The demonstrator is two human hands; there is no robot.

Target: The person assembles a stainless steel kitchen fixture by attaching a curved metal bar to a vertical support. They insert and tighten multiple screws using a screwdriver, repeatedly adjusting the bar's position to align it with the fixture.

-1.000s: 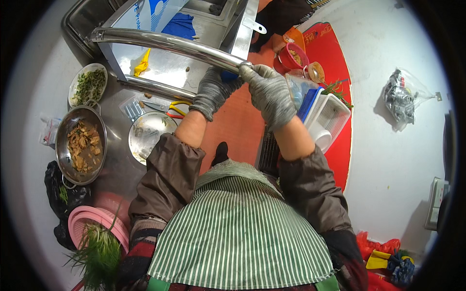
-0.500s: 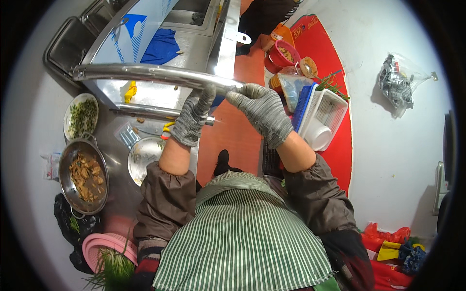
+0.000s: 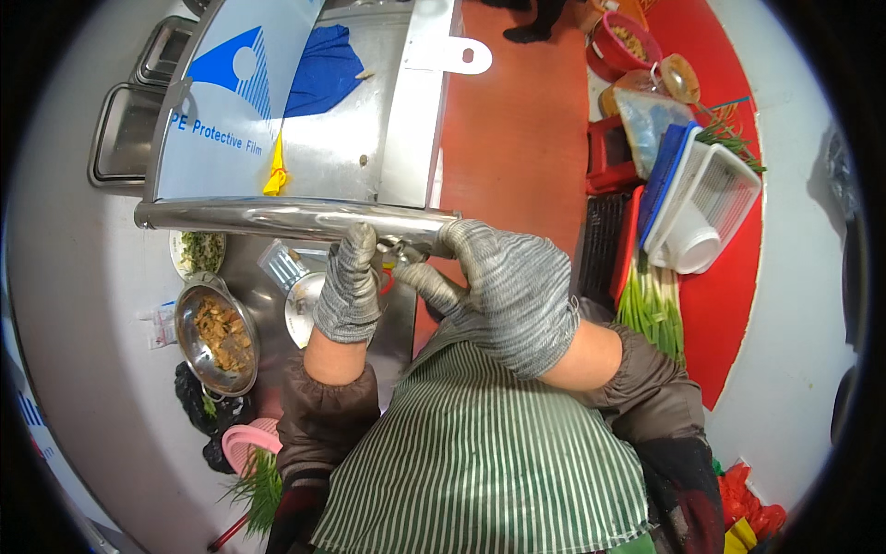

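Note:
A shiny metal tube [image 3: 277, 219] runs across the near end of a stainless-steel frame with a film-covered side panel [image 3: 217, 120]. Grey knit gloves cover both hands. My left hand [image 3: 349, 294] is closed against the tube's underside near its right part, thumb up along the metal. Around the tube's right end my right hand [image 3: 521, 295] is curled, its fingertips close to a small metal fitting [image 3: 399, 247] under the tube. The fitting's exact kind is hard to make out, and the right glove hides the tube's end.
Left, on a steel surface, stand a metal pan of cooked food [image 3: 221, 337] and a plate of chopped greens [image 3: 198, 251]. A blue cloth [image 3: 323, 72] lies inside the frame. To the right are a white plastic basket [image 3: 729, 185], a pink bowl [image 3: 623, 44] and green stalks [image 3: 653, 309].
The tube sits lower in view and more level. My right hand has turned and moved down around its end, with its fingers under the tube. The whole view has shifted.

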